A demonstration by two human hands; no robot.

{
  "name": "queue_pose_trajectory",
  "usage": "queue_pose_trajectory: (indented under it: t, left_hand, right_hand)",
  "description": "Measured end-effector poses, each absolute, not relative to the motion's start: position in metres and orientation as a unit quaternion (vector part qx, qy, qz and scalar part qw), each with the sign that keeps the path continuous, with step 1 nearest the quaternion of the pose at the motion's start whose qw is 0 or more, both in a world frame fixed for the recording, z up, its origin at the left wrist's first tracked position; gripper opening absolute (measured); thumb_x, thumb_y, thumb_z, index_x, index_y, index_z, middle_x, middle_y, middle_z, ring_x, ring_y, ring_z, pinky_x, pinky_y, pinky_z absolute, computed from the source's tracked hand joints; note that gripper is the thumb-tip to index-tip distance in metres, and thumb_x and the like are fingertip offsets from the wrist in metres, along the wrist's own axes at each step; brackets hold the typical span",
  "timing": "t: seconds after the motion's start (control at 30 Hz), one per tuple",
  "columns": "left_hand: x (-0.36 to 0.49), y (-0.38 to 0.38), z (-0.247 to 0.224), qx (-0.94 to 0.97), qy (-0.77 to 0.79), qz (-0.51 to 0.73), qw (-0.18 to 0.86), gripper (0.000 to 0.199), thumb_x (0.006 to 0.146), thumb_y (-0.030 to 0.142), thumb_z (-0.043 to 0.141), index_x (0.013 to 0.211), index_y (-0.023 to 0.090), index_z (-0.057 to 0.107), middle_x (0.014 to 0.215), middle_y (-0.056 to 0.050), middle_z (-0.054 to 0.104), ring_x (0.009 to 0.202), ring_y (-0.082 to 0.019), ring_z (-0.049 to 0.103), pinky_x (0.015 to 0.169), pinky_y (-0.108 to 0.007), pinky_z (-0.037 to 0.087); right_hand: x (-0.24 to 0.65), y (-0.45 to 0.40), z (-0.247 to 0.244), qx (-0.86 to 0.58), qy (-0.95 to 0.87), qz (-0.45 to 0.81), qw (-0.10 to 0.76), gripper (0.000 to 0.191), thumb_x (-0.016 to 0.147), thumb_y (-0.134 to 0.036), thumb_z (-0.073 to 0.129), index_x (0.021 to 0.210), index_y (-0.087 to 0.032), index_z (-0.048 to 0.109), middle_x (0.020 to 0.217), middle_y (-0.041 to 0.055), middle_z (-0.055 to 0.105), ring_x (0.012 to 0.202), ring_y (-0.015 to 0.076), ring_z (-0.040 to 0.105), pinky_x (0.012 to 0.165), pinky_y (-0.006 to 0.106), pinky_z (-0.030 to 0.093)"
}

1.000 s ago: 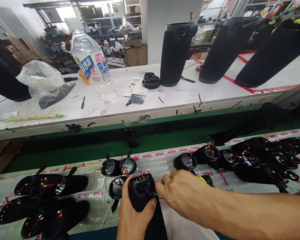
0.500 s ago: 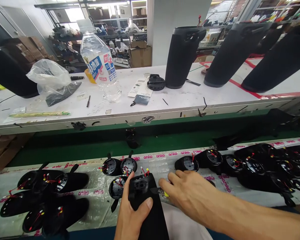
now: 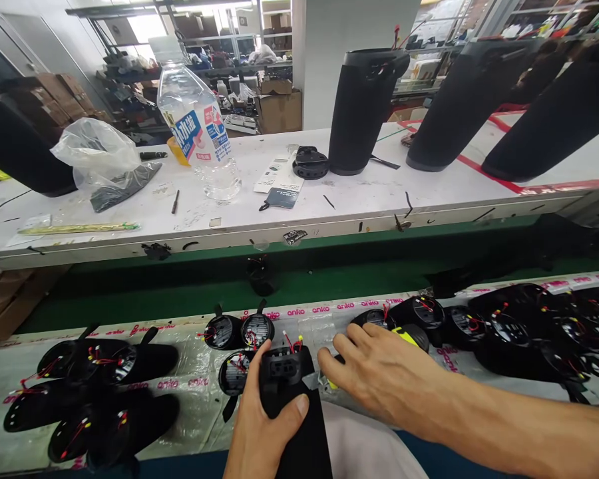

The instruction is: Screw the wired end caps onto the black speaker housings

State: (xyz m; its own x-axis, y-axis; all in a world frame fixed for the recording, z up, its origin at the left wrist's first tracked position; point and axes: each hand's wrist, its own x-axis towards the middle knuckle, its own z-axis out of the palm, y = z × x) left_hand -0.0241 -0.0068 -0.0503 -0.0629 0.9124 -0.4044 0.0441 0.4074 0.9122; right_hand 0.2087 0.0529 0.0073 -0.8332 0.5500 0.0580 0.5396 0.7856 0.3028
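Note:
My left hand is wrapped round a black, fabric-covered speaker body, its thumb lying across the front. The body leans with its open end up, and red wires with connectors stick out of the top. Close to its right side, my right hand is closed on a yellow-and-black tool. Its kind cannot be made out. Fingers cover most of it, and a small yellow and metal part shows below them, near the speaker body's edge.
More black speaker bodies lie on the plastic-covered lower surface, at left and right, wires showing. Behind, a white bench carries a water bottle, a plastic bag, a black end piece and upright speaker bodies.
The tool in my right hand has swung so its yellow-and-black end shows behind the hand. Its dark tip no longer shows against the speaker body. My left hand keeps its hold, the body tilting slightly.

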Motion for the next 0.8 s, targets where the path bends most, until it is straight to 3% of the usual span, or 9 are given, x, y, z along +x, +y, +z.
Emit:
queue_pose_trajectory:
  t: [0.6, 0.8]
  left_hand:
    - [-0.018, -0.003, -0.037, 0.372, 0.621, 0.393, 0.567, 0.096, 0.075, 0.050, 0.085, 0.159, 0.021, 0.048, 0.151, -0.016, 0.070, 0.145, -0.041, 0.058, 0.128, -0.056, 0.030]
    - [-0.017, -0.003, -0.036, 0.368, 0.619, 0.392, 0.572, 0.097, 0.076, 0.055, 0.085, 0.159, 0.022, 0.047, 0.150, -0.014, 0.072, 0.147, -0.040, 0.057, 0.128, -0.056, 0.030]
  right_hand:
    - [0.210, 0.054, 0.009, 0.285, 0.942, 0.175, -0.005, 0.032, 0.085, -0.017, 0.069, 0.116, -0.018, 0.060, 0.079, 0.0016, 0.062, 0.064, 0.0229, 0.055, 0.059, 0.040, 0.030]
    - [0.210, 0.054, 0.010, 0.286, 0.942, 0.173, -0.004, 0.029, 0.086, -0.016, 0.068, 0.114, -0.018, 0.062, 0.079, 0.0022, 0.062, 0.065, 0.0234, 0.056, 0.059, 0.040, 0.031]
